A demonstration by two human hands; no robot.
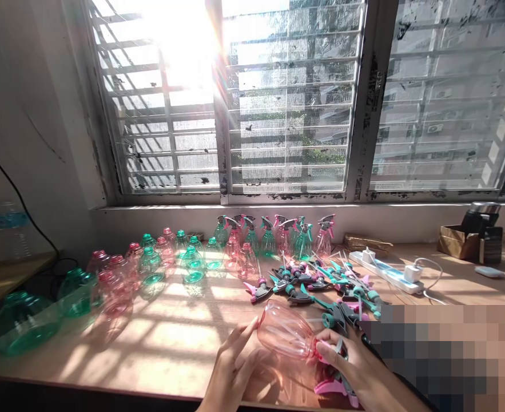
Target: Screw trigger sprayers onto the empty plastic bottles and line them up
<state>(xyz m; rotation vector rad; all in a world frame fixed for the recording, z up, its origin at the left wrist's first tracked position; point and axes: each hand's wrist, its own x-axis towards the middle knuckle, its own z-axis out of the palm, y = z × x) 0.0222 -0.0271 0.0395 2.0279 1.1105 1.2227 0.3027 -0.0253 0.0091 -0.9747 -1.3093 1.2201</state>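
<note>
Sunlit wooden bench (170, 337) under a barred window (286, 97). At the near edge lies a tilted pink bottle (286, 332). The left hand (235, 366) rests on its base, fingers spread. The right hand (355, 366) is closed round its neck and trigger head (331, 388). Loose sprayer heads (321, 280) mid-bench, empty bottles (149, 269) to the left, power strip (385, 272) to the right.
</note>
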